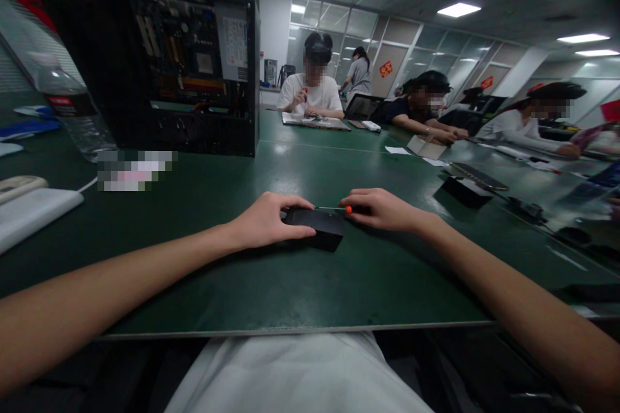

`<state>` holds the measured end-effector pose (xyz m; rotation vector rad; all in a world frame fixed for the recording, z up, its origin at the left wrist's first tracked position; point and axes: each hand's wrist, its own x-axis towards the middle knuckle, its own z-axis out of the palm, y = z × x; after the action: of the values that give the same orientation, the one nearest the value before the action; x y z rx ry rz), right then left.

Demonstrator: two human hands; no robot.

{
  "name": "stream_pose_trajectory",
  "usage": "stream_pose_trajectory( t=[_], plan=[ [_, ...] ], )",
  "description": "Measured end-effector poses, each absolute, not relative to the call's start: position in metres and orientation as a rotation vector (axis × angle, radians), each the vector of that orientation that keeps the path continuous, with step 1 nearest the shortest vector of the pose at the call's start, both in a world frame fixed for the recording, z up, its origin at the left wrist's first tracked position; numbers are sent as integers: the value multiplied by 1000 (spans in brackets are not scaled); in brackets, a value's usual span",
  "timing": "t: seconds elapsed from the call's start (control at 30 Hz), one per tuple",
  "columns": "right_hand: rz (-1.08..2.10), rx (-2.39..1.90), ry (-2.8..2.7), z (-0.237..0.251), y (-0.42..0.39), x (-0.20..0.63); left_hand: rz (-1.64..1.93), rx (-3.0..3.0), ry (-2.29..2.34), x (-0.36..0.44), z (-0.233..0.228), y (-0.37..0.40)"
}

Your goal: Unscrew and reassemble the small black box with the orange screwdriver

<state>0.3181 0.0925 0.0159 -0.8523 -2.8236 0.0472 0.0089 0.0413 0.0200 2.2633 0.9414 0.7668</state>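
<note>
Screwdriver [339, 209] gripped by right hand [382, 210]; left hand [266, 219] clamps black box [317, 227]. Risk: tip slipping, box sliding on table [290, 284].

Screwdriver [339, 209] handle hidden inside right hand [382, 210]; tip too small

Open computer case [184, 58], perhaps bottle [72, 110]

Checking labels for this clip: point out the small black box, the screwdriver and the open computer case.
small black box [317, 222]: head view, its top face.
screwdriver [348, 210]: head view, the orange collar of the handle.
open computer case [194, 58]: head view, the exposed board inside.
</note>
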Motion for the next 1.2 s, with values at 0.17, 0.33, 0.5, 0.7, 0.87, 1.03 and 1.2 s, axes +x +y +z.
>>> stream_pose_trajectory(
  t=[0.17, 0.33, 0.5, 0.7, 0.87, 1.03, 1.2],
  plan=[
    [29, -879, -2789, 13, 94, 317, 890, 2157, 928, 9, 25, 44],
    [43, -937, -2704, 8, 91, 308, 949, 2041, 1088, -6, 18, 72],
    [113, -839, -2594, 10, 70, 290, 767, 2263, 1267, -24, 7, 94],
    [212, -786, -2666, 10, 36, 257, 655, 2465, 1301, -28, 7, 97],
    [218, -794, -2646, 11, 29, 252, 611, 2517, 1354, -29, 9, 97],
    [165, -813, -2562, 21, 30, 266, 566, 2560, 1432, -38, 11, 104],
    [23, -901, -2409, 43, 29, 290, 698, 2526, 1509, -39, 14, 102]
  ],
)
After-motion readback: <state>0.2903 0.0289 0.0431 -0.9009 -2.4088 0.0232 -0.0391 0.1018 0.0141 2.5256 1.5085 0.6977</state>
